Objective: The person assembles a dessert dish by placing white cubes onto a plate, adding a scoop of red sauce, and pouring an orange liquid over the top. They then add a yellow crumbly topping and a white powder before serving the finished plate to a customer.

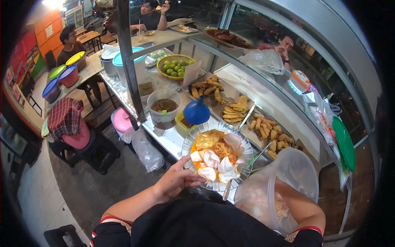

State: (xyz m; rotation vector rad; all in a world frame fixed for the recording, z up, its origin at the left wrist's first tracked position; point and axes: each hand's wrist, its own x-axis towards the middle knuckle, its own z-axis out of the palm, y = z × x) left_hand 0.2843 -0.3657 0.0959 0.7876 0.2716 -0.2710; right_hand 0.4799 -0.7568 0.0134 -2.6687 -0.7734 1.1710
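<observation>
Underneath, left hand (pixel 177 179) cups ribbed glass plate (pixel 242 144) (crackers heaped).

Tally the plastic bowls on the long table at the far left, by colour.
Yellow bowl: 1
Green bowl: 1
Red bowl: 1
Blue bowl: 1
Total: 4

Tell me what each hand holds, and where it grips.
Left hand holds the glass plate of food by its near-left rim. Right hand is hidden inside the clear plastic jar of crackers; its grip cannot be told.
</observation>
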